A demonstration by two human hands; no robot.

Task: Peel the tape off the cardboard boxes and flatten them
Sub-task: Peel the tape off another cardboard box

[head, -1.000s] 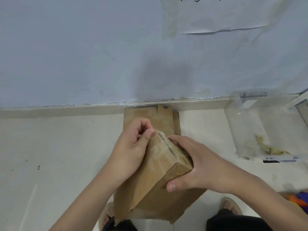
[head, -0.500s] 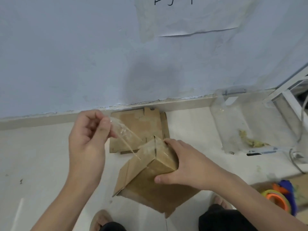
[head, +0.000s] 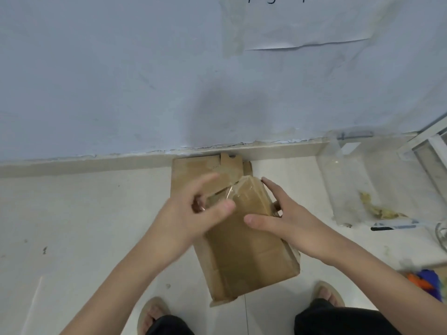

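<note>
box (head: 244, 247) btwn hands | L hand (head: 193, 213) blurred, grip unclear, tape (head: 232, 192) by fingers | R hand (head: 285, 221) flat on box

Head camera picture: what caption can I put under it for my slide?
Right hand steadies a cardboard box while the left hand handles clear tape at its top.

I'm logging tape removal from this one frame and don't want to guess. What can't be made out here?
- Head view: the left hand is motion-blurred, so its grip on the clear tape is unclear.
- The right hand covers the cardboard box along its right side.
- The wall paper is cut off by the top edge, so its writing is unreadable.
</note>
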